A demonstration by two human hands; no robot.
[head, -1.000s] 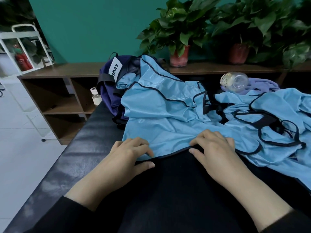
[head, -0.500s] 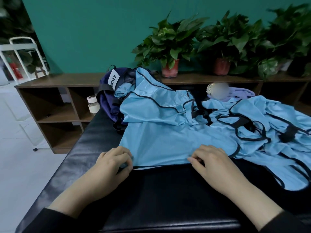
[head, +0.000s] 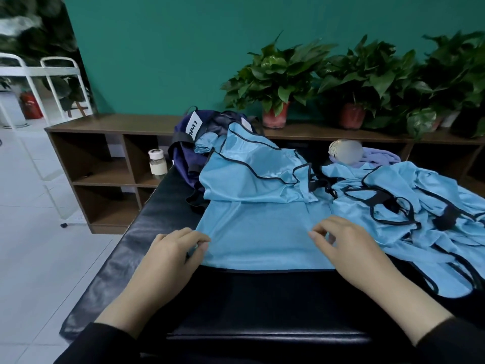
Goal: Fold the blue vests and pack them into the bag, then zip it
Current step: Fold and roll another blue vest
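The left hand (head: 173,254) pinches the left edge of the spread blue vest (head: 257,237) between thumb and curled fingers, while the right hand (head: 349,248) rests on the vest's right part with fingers bent; whether those fingers hold any cloth cannot be told. The vest lies flat on a black padded table (head: 126,248), its near hem running straight between the two hands. Both forearms end in black sleeves at the bottom of the view.

At the far left, white tiled floor (head: 34,232) stretches back to a white metal frame (head: 42,72) with a red object beside it. Next comes a low brown shelf unit (head: 105,153) standing against a teal wall (head: 170,48); a small bottle with a white cap (head: 157,162) sits in one of its compartments, just beside the table's far corner. A dark blue bag (head: 189,153) with a white label stands at the table's far left end, a second blue vest (head: 252,169) draped out of it and over the far edge of the flat one. Potted green plants (head: 278,82) line the shelf top. To the right, a heap of more blue vests (head: 425,214) with black trim lies on the table, with a blurred round object (head: 345,151) and lilac cloth (head: 380,156) behind it.
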